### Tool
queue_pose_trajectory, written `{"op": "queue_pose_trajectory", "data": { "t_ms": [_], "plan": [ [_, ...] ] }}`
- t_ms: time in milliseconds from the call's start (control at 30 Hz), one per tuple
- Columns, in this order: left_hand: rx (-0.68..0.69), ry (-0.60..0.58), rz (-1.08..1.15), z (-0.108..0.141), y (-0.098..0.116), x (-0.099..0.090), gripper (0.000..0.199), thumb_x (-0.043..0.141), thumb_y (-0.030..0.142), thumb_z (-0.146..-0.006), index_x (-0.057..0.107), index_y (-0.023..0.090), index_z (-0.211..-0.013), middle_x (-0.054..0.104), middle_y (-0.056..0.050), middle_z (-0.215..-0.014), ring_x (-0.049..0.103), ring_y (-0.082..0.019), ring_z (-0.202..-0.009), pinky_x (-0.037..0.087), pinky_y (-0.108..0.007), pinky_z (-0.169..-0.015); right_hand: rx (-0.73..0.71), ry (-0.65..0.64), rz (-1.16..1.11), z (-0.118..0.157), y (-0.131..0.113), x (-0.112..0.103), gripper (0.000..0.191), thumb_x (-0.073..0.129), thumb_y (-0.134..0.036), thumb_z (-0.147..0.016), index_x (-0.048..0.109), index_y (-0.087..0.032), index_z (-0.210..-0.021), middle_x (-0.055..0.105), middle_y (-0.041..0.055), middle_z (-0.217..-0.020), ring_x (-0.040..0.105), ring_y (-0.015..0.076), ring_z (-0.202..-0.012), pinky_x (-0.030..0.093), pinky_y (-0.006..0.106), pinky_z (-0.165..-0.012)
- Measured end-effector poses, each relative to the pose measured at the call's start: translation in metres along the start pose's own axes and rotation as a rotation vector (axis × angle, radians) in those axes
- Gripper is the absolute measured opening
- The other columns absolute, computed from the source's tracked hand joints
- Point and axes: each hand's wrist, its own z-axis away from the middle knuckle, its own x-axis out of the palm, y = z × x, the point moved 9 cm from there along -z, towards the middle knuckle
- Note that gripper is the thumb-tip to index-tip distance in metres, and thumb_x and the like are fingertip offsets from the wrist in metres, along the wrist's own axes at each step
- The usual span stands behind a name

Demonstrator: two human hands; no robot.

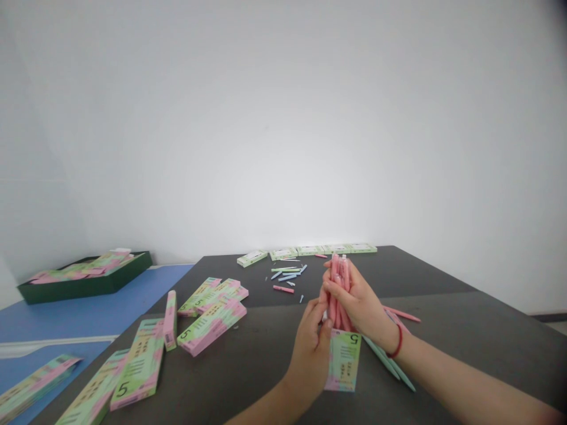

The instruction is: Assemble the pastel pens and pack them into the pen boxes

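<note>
In the head view my right hand (365,304), with a red cord at its wrist, is closed around a bundle of pink pens (340,268). The bundle is roughly upright, and its lower ends meet the top of a green and pink pen box (344,363) marked 5. I cannot tell how deep the pens reach inside. My left hand (312,348) grips the box's upper left edge, thumb in front, its fingertips against the pens. Beyond my right wrist lies a pink pen (405,314); below it are green pens (390,360).
Several pen boxes (212,327) lie on the black table's left side. Loose pens and small parts (290,274) are scattered at mid-table. A row of boxes (310,252) lines the far edge by the wall. A green tray (84,289) holding flat cartons rests on a blue surface (168,280).
</note>
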Motion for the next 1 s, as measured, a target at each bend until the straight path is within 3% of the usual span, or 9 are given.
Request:
{"op": "queue_pose_trajectory", "data": {
  "t_ms": [267, 533, 867, 1000],
  "plan": [
    [0.013, -0.020, -0.005, -0.002, 0.000, 0.000, 0.039, 0.040, 0.016, -0.091, 0.050, 0.021, -0.129, 0.054, -0.006, -0.127, 0.046, -0.017, -0.121, 0.030, -0.032, -0.108, 0.046, -0.059, -0.070, -0.002, 0.002, 0.003, 0.023, 0.051, -0.034, -0.090, 0.048, -0.020, -0.107, 0.060, -0.0004, -0.075, 0.059, 0.0147, -0.064, 0.051, 0.029, -0.066],
    [0.049, -0.024, -0.042, -0.001, 0.002, 0.000, 0.033, 0.039, 0.016, -0.092, 0.055, 0.019, -0.120, 0.054, -0.007, -0.127, 0.046, -0.018, -0.121, 0.030, -0.033, -0.108, 0.162, -0.218, -0.227, 0.005, 0.013, 0.002, 0.025, 0.059, -0.030, -0.086, 0.052, -0.019, -0.107, 0.067, 0.0041, -0.093, 0.064, 0.0160, -0.082, 0.050, 0.030, -0.079],
    [0.021, -0.013, -0.020, -0.002, -0.002, -0.002, 0.033, 0.041, 0.015, -0.090, 0.052, 0.021, -0.121, 0.057, -0.005, -0.123, 0.051, -0.019, -0.115, 0.036, -0.032, -0.101, 0.168, -0.158, -0.464, 0.007, 0.018, 0.008, 0.025, 0.061, -0.026, -0.086, 0.053, -0.024, -0.109, 0.064, 0.0019, -0.098, 0.061, 0.0127, -0.087, 0.048, 0.026, -0.080],
    [0.011, -0.029, -0.039, -0.002, -0.006, -0.002, 0.033, 0.042, 0.017, -0.090, 0.052, 0.022, -0.122, 0.057, -0.005, -0.124, 0.050, -0.019, -0.116, 0.036, -0.033, -0.102, 0.124, -0.186, -0.357, 0.000, 0.014, 0.003, 0.017, 0.054, -0.030, -0.089, 0.056, -0.023, -0.105, 0.065, 0.0038, -0.098, 0.062, 0.0157, -0.090, 0.049, 0.031, -0.083]
  ]
}}
